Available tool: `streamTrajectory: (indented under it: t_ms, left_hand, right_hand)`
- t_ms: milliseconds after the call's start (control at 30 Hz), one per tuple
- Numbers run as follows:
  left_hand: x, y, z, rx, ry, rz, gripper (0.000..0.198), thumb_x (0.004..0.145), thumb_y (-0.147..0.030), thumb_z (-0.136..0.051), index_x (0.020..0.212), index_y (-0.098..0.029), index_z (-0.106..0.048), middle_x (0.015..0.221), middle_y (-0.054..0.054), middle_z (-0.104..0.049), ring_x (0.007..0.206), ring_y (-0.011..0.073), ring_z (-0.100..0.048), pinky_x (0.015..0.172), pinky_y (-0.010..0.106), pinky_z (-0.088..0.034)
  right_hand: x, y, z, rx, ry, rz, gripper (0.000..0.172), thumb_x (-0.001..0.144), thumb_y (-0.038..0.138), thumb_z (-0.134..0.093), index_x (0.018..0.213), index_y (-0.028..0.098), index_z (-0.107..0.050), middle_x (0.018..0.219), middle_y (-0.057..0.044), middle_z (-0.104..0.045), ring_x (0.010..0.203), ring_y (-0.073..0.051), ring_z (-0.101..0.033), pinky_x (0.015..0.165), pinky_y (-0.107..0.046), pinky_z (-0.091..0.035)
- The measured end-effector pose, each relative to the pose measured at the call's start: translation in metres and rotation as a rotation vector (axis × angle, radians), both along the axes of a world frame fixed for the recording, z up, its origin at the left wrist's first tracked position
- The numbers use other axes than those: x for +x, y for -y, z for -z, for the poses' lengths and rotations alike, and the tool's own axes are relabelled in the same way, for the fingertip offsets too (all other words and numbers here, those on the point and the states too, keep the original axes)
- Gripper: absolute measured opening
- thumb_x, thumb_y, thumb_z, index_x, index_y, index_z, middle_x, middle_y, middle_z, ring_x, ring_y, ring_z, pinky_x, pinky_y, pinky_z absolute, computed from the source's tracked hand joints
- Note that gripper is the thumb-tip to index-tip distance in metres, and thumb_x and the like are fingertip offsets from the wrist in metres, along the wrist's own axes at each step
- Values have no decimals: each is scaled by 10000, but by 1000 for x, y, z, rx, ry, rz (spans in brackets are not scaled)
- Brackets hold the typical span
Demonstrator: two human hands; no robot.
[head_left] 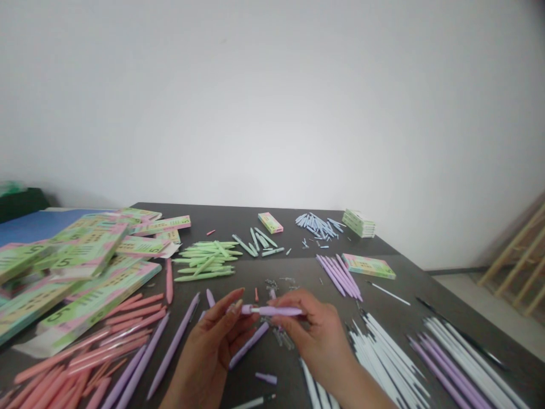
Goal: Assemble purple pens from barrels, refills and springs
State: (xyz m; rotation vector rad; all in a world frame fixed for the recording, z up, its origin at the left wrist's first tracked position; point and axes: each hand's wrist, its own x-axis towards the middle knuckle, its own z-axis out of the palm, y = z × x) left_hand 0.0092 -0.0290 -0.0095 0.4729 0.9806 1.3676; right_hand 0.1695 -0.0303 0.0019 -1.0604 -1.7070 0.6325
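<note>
My right hand [317, 329] pinches a purple pen barrel [276, 311] held level above the table. Closed around a short purple end piece [246, 309] is my left hand [208, 343], its fingertips partly hiding it. A thin white stretch of refill [255, 310] shows between the two purple parts. Beneath the hands lie a purple barrel [249, 345], a small purple part [266, 378] and some little metal springs [281, 338]. Close to my right wrist, white refills [383, 355] lie in a loose bundle.
Printed pen boxes [91, 253] pile up at the left, with pink barrels [108, 343] before them. Green pens [208, 258], blue pens [317, 224] and purple pens [339, 275] form groups farther back. A box stack [358, 223] stands near the table's right edge.
</note>
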Motion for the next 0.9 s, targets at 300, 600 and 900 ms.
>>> streamTrajectory:
  t_ms: [300,600,900]
  left_hand:
    - [4,5,6,47,14,-4,272,718,-57,-623,968,-160,-640,770,85,-734,686,199,-694,654,315,-576]
    - [4,9,-3,71,6,-73,319,577,-144,-766,887,-162,-690,756,47,-725,674,187,-684,634,274,-579]
    - [8,12,-5,142,-111,-115,378,491,-238,-824,847,-162,-721,713,39,-732,690,201,-685,655,245,-576]
  right_hand:
    - [0,-1,6,291,154,-2,182,823,156,-578,979,210,-654,854,-42,-689,783,-154,-621,684,-245,-491]
    - [1,6,6,160,171,-20,149,846,170,-514,939,229,-614,838,-18,-678,747,-150,-639,668,-230,-485]
    - [2,3,10,120,219,87,181,854,314,-531,802,196,-657,690,-18,-670,624,-146,-612,567,-225,-425]
